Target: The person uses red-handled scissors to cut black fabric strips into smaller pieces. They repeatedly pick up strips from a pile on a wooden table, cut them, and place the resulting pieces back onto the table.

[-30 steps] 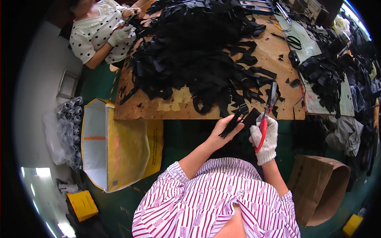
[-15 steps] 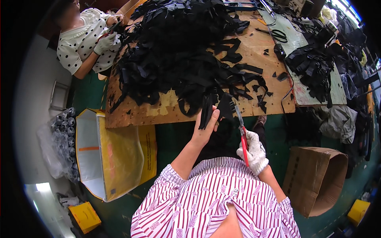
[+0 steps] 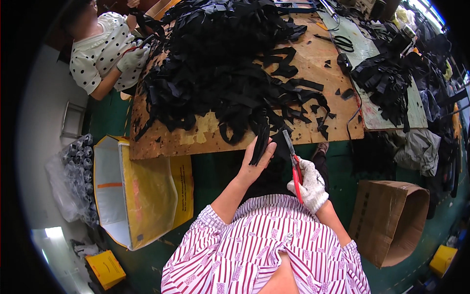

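My bare left hand (image 3: pixel 255 159) grips a bundle of narrow black fabric strips (image 3: pixel 261 142) at the near edge of the worn wooden table (image 3: pixel 196 137). Just to its right, my right hand (image 3: pixel 309 184) wears a white knit glove and holds red-handled scissors (image 3: pixel 296 169), their blades angled up beside a dark fabric piece. A large tangled heap of black strips (image 3: pixel 205 78) covers much of the tabletop, with loose scraps around it.
A co-worker (image 3: pixel 107 54) in a dotted top handles strips at the upper left. A pale board (image 3: pixel 387 120) with fabric and black-handled scissors (image 3: pixel 346 45) lie rightward. A yellow-and-white container (image 3: pixel 147 196), bagged rolls (image 3: pixel 85 171) and a cardboard box (image 3: pixel 387 220) flank me below.
Both my hands have shifted left in view since the earliest frame, the bundle now more upright. The co-worker's bare hand has risen since the middle frame, lifting dark strips.
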{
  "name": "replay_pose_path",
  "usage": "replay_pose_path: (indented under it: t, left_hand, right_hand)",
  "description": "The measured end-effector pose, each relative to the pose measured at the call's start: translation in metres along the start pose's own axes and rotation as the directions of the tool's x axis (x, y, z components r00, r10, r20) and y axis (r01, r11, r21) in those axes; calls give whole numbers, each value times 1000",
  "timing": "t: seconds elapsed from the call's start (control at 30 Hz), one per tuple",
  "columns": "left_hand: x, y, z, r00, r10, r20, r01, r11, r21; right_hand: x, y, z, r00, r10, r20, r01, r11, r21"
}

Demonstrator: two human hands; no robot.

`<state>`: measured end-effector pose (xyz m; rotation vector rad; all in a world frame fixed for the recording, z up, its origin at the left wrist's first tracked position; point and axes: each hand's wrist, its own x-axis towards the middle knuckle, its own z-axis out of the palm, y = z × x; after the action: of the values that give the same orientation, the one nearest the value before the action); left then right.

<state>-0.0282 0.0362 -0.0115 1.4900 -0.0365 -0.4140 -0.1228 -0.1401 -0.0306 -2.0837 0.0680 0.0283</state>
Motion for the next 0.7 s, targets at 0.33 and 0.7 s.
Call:
replay_pose_path:
  t: [0.33, 0.7]
  left_hand:
    - [3, 4, 1, 998, 60, 2, -60, 996, 61]
    - [-2, -3, -2, 956, 291, 22, -278, 883, 378]
  right_hand:
    - [-6, 2, 14, 995, 100, -26, -89, 952, 293]
    - [0, 11, 23, 995, 102, 19, -100, 896, 433]
